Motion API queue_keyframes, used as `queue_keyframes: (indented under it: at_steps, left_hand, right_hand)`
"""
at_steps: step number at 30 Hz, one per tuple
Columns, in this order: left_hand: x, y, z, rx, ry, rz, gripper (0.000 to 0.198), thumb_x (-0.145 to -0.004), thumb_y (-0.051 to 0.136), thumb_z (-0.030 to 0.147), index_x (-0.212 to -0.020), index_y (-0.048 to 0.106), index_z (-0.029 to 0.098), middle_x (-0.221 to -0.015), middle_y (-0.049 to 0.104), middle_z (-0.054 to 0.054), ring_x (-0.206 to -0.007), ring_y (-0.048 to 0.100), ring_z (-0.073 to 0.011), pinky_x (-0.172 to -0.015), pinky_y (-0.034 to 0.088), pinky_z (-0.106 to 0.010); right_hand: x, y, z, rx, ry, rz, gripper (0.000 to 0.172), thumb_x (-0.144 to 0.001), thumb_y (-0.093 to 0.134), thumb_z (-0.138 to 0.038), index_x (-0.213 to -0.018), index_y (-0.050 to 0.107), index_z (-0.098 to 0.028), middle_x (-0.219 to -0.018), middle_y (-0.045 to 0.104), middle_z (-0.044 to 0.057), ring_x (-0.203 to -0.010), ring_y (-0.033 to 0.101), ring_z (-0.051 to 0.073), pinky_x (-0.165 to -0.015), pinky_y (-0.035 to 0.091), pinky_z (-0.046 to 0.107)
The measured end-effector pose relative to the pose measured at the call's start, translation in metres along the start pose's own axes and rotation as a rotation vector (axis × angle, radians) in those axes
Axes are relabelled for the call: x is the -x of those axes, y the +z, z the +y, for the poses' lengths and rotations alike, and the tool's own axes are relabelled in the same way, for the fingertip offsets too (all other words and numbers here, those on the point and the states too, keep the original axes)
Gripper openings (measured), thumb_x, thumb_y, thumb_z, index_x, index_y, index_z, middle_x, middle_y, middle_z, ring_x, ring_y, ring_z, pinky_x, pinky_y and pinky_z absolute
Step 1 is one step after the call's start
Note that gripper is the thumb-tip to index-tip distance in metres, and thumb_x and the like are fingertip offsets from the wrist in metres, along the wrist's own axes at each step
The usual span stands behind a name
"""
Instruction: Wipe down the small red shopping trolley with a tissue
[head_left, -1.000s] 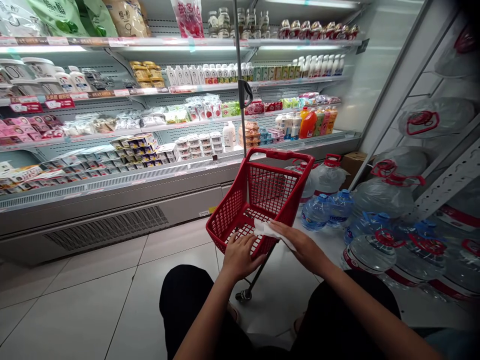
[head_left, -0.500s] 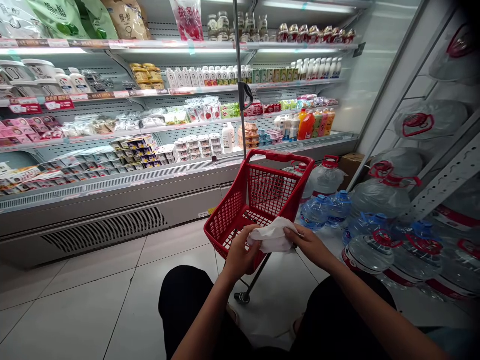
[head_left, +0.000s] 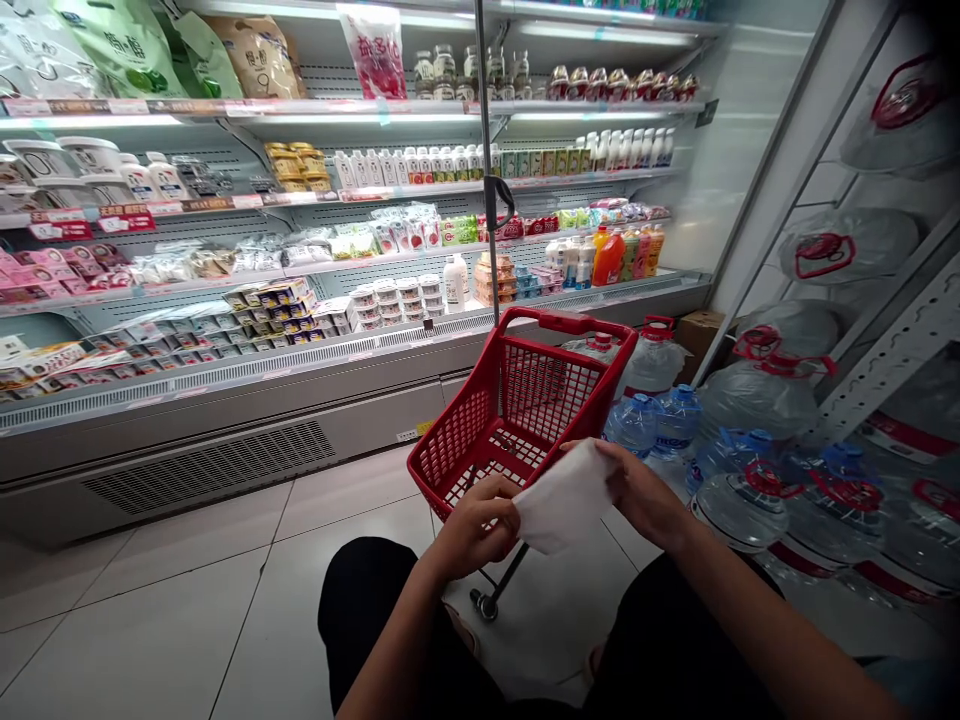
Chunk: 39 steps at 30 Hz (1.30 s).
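A white wipe (head_left: 564, 496) is stretched flat between both my hands, just in front of a small red shopping cart (head_left: 517, 410). My left hand (head_left: 472, 525) pinches its lower left corner, fingers curled. Along the wipe's right edge my right hand (head_left: 643, 492) grips it, the cloth covering part of the fingers. Both hands hover above my black-clad knees, slightly nearer to me than the cart's near rim. The cart's basket looks empty.
A long chilled display case (head_left: 225, 390) with shelves of dairy packs and bottles runs across the left and back. Several large water jugs (head_left: 739, 505) with red handles stand on the floor and on the rack at right. White floor tiles (head_left: 150, 620) lie at left.
My hands lifted off the cart's rim and drew back toward me. The wipe, crumpled half a second ago, is now spread open between both hands.
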<state>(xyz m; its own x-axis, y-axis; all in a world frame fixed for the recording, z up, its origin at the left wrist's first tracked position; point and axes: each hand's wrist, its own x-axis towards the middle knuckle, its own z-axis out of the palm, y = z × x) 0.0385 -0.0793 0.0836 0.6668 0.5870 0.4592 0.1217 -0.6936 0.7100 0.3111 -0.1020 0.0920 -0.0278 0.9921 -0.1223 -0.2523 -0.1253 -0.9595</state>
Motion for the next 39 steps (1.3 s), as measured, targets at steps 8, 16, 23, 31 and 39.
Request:
queue_keyframes:
  at_steps: [8,16,23,31,39]
  left_hand:
    - [-0.009,0.010,0.008,0.012,-0.072,0.137,0.033,-0.088,0.079,0.040,-0.112,0.063,0.023,-0.136,0.063,-0.014,-0.127,0.061,-0.0299,-0.106,0.051,-0.043]
    - [-0.024,0.041,0.014,-0.156,-0.032,0.482,0.009,-0.103,0.057,0.031,-0.101,0.062,0.024,-0.111,0.065,-0.008,-0.105,0.064,-0.0215,-0.093,0.054,-0.037]
    - [-0.031,0.033,0.025,-0.105,-0.157,0.647,0.031,-0.106,0.047,0.037,-0.077,0.048,0.023,-0.072,0.052,0.002,-0.066,0.049,-0.0138,-0.062,0.041,-0.026]
    - [-0.024,0.037,0.012,-0.015,-0.299,0.668,0.034,-0.106,0.047,0.052,-0.087,0.050,0.024,-0.063,0.052,0.006,-0.054,0.047,-0.0115,-0.051,0.035,-0.022]
    - [-0.012,0.008,0.008,0.377,-0.161,0.155,0.039,-0.098,0.067,0.043,-0.130,0.062,0.022,-0.123,0.069,-0.012,-0.106,0.070,-0.0237,-0.092,0.058,-0.036]
  right_hand:
    - [0.005,0.020,-0.010,0.111,-0.080,-0.050,0.057,-0.092,0.059,-0.068,-0.118,0.077,-0.021,-0.102,0.077,0.007,-0.083,0.067,0.024,-0.070,0.052,0.033]
    - [0.007,0.031,-0.002,0.263,-0.155,-0.116,0.060,-0.092,0.056,-0.074,-0.113,0.079,-0.023,-0.098,0.076,0.006,-0.083,0.066,0.024,-0.069,0.052,0.033]
    - [0.008,0.020,0.034,0.094,-0.119,-0.298,0.093,-0.083,0.033,-0.097,-0.130,0.070,-0.025,-0.114,0.076,0.012,-0.108,0.070,0.032,-0.096,0.054,0.048]
    - [0.020,0.043,0.040,0.170,-0.104,-0.248,0.050,-0.085,0.073,-0.066,-0.106,0.076,-0.021,-0.079,0.072,0.003,-0.064,0.064,0.020,-0.059,0.054,0.034]
    - [0.011,0.022,0.035,-0.118,-0.052,-0.079,0.054,-0.077,0.084,-0.060,-0.117,0.074,-0.024,-0.094,0.077,0.005,-0.078,0.066,0.020,-0.070,0.054,0.032]
